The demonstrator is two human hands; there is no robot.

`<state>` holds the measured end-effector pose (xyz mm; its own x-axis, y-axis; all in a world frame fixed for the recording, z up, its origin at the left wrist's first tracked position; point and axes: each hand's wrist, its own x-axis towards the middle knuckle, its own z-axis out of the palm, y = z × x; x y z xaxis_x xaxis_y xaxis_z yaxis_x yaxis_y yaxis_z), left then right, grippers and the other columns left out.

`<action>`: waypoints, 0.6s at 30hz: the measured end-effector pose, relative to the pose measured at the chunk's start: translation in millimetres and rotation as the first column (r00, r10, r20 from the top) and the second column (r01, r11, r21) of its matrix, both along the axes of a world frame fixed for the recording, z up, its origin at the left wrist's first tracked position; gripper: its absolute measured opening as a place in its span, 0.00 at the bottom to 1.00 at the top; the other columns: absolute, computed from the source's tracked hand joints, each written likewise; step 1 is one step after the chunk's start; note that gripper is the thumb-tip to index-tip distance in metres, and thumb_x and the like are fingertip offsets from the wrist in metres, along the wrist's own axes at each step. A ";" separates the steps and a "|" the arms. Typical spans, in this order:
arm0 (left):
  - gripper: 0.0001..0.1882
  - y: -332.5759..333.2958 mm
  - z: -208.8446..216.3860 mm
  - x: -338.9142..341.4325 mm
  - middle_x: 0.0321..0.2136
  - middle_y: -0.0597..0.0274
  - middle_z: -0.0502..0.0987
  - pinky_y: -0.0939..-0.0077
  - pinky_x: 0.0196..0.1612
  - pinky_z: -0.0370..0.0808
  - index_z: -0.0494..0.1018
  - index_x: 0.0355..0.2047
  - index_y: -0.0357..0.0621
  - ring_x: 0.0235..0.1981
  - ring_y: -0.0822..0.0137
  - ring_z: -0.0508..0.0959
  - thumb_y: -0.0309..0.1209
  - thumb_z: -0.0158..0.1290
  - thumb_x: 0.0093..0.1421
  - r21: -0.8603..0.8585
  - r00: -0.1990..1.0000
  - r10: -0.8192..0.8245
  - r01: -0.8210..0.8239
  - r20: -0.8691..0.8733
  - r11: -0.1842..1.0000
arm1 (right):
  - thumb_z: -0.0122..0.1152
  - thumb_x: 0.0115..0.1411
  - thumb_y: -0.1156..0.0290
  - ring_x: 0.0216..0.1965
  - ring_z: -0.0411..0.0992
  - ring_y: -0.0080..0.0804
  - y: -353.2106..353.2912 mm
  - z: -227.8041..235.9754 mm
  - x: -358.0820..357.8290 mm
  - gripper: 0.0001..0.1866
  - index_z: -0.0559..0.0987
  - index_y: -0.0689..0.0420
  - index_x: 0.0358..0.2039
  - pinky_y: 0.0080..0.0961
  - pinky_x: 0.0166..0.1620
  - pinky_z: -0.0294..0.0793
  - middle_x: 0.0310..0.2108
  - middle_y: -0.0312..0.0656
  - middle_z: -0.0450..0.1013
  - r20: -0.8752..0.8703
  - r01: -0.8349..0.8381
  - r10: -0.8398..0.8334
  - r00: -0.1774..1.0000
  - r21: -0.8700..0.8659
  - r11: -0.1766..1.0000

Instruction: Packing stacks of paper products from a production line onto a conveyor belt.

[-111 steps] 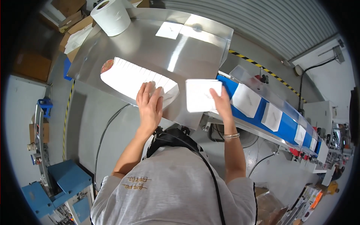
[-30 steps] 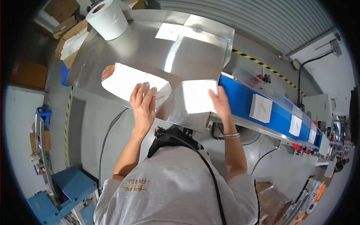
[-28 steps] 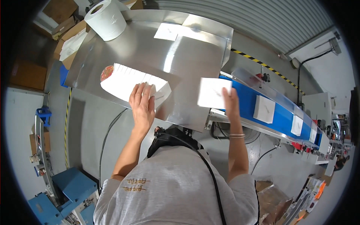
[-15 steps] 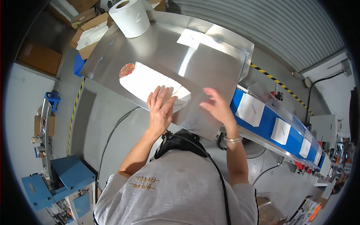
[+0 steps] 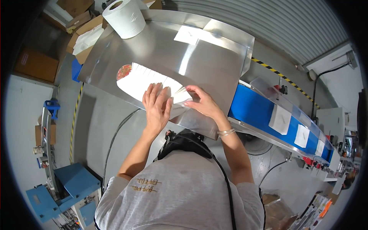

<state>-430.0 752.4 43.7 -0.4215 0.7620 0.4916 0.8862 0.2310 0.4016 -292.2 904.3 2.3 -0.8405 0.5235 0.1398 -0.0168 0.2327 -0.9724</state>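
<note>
A fanned row of white paper packets (image 5: 140, 82) lies along the near edge of the steel table. At its far left end is a round clear-and-red object (image 5: 124, 72), partly covered by the packets. My left hand (image 5: 156, 105) rests flat on the row with fingers stretched out. At the row's right end, my right hand (image 5: 205, 103) has its thumb and fingers curved around the edges of the last packet. A silvery bracelet circles that wrist. How firmly the fingertips press is hard to make out.
The steel table (image 5: 161, 50) has raised rims at the back and right. A white paper roll (image 5: 124, 19) stands at its back left, near an open cardboard box (image 5: 86, 42). Flat white paper (image 5: 186, 35) lies at the back. To the right, a blue conveyor belt (image 5: 253, 109) carries several white packets.
My right hand has moved left from above the table to the row's end, its fingers closing around it. The packets on the conveyor have shifted away to the right.
</note>
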 end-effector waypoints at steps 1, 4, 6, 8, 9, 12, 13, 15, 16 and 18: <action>0.19 0.4 -0.3 -0.9 0.54 0.49 0.66 0.52 0.60 0.53 0.72 0.49 0.42 0.59 0.47 0.60 0.32 0.55 0.56 0.009 1.000 -0.003 0.003 0.005 1.000 | 0.67 0.52 0.72 0.48 0.68 0.27 0.8 -4.8 -4.5 0.25 0.70 0.59 0.50 0.24 0.50 0.69 0.49 0.41 0.69 0.029 -0.011 0.011 1.000 -0.004 1.000; 0.20 2.8 1.3 -0.2 0.53 0.49 0.67 0.52 0.60 0.53 0.72 0.49 0.41 0.59 0.47 0.60 0.31 0.55 0.55 0.042 0.998 -0.018 0.015 0.067 0.999 | 0.67 0.51 0.72 0.45 0.70 0.26 1.5 -11.5 -5.7 0.24 0.71 0.59 0.49 0.24 0.48 0.70 0.46 0.39 0.71 0.040 -0.002 0.000 0.999 0.054 0.999; 0.20 1.6 2.2 -1.0 0.54 0.49 0.66 0.53 0.60 0.53 0.72 0.48 0.43 0.59 0.47 0.60 0.30 0.56 0.54 0.046 0.998 -0.006 0.003 0.070 0.999 | 0.68 0.50 0.72 0.43 0.70 0.25 -1.6 -12.0 -6.1 0.24 0.72 0.59 0.48 0.24 0.47 0.70 0.45 0.38 0.72 0.021 0.013 -0.016 1.000 0.115 0.993; 0.20 0.5 1.8 -0.6 0.54 0.49 0.66 0.53 0.60 0.53 0.73 0.48 0.45 0.59 0.47 0.60 0.28 0.56 0.53 0.053 0.997 0.009 -0.013 0.075 0.999 | 0.68 0.49 0.73 0.41 0.70 0.25 -7.3 -8.5 -6.3 0.22 0.73 0.60 0.45 0.23 0.45 0.71 0.42 0.37 0.73 0.006 0.105 -0.105 0.994 -0.052 0.993; 0.19 -0.2 0.5 -0.2 0.54 0.49 0.65 0.53 0.60 0.54 0.74 0.47 0.47 0.59 0.46 0.60 0.27 0.56 0.52 0.053 0.998 -0.009 0.006 0.061 0.999 | 0.68 0.49 0.73 0.41 0.70 0.25 -8.7 -7.6 -5.7 0.22 0.73 0.60 0.45 0.23 0.45 0.71 0.42 0.37 0.73 0.004 0.099 -0.099 0.995 -0.053 0.994; 0.18 -2.0 2.6 0.9 0.55 0.48 0.64 0.54 0.59 0.54 0.78 0.41 0.52 0.60 0.44 0.59 0.23 0.56 0.48 0.041 0.998 -0.038 0.036 0.041 0.999 | 0.68 0.49 0.74 0.39 0.70 0.24 -10.1 -7.5 -5.5 0.19 0.74 0.61 0.42 0.23 0.44 0.72 0.39 0.37 0.74 0.011 0.127 -0.127 0.992 0.007 0.992; 0.19 -3.1 0.9 1.1 0.56 0.48 0.63 0.54 0.59 0.54 0.79 0.40 0.52 0.60 0.44 0.58 0.22 0.55 0.47 0.038 0.998 -0.053 0.052 0.027 0.998 | 0.68 0.49 0.75 0.38 0.71 0.25 -10.0 -9.5 -4.1 0.19 0.74 0.61 0.41 0.22 0.43 0.72 0.39 0.37 0.74 0.006 0.126 -0.126 0.992 0.016 0.992; 0.20 -4.8 1.3 0.6 0.56 0.49 0.63 0.54 0.59 0.53 0.80 0.38 0.52 0.60 0.44 0.58 0.20 0.54 0.43 0.030 0.997 -0.071 0.070 0.026 0.997 | 0.68 0.48 0.76 0.37 0.71 0.25 -12.4 -12.5 -5.0 0.18 0.74 0.60 0.41 0.22 0.43 0.72 0.38 0.38 0.74 0.000 0.122 -0.122 0.993 0.023 0.992; 0.20 -4.9 0.7 0.2 0.56 0.49 0.63 0.54 0.59 0.53 0.80 0.38 0.52 0.60 0.44 0.58 0.20 0.54 0.43 0.029 0.998 -0.066 0.066 0.024 0.997 | 0.67 0.48 0.76 0.36 0.72 0.25 -13.1 -13.1 -5.8 0.16 0.74 0.61 0.38 0.22 0.42 0.73 0.36 0.38 0.74 -0.023 0.149 -0.149 0.989 0.001 0.989; 0.21 -5.4 -1.2 -0.6 0.57 0.49 0.63 0.53 0.59 0.53 0.80 0.38 0.53 0.60 0.43 0.58 0.20 0.54 0.43 0.034 0.997 -0.074 0.073 0.012 0.997 | 0.67 0.47 0.77 0.35 0.73 0.26 -15.5 -14.7 -6.6 0.15 0.75 0.61 0.36 0.23 0.41 0.74 0.34 0.39 0.74 -0.047 0.173 -0.174 0.984 -0.023 0.985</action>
<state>-430.6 747.0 42.4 -0.3713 0.7743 0.5125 0.8950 0.1514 0.4196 -298.8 888.8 -12.4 -0.7290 0.6637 0.1675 -0.0253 0.2184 -0.9755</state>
